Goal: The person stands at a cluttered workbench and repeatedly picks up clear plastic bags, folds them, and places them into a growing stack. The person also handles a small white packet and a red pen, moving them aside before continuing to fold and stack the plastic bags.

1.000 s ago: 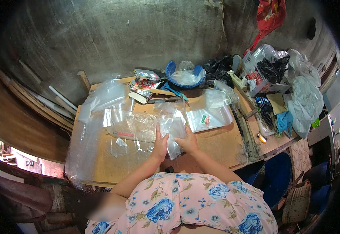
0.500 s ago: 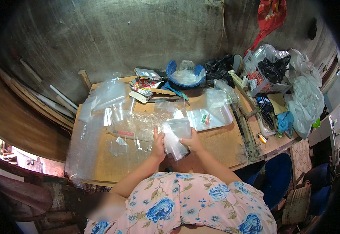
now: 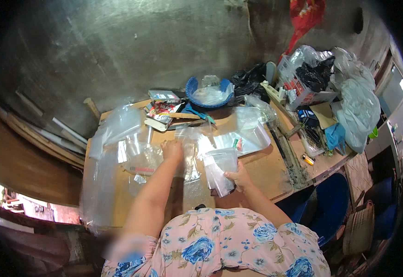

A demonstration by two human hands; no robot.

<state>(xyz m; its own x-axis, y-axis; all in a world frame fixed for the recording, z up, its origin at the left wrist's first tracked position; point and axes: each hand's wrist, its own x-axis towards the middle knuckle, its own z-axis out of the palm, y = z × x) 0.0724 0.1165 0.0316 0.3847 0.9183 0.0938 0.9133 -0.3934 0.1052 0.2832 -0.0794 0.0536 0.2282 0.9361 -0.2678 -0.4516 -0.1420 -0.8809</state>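
Head view: the right hand pinches a small stack of clear plastic bags between thumb and fingers, holding it upright just above the near edge of the tabletop. The left hand reaches forward, fingers curled down onto loose clear bags lying flat at the middle of the tabletop. A larger clear bag lies beyond the stack. A blue bowl stands at the far edge
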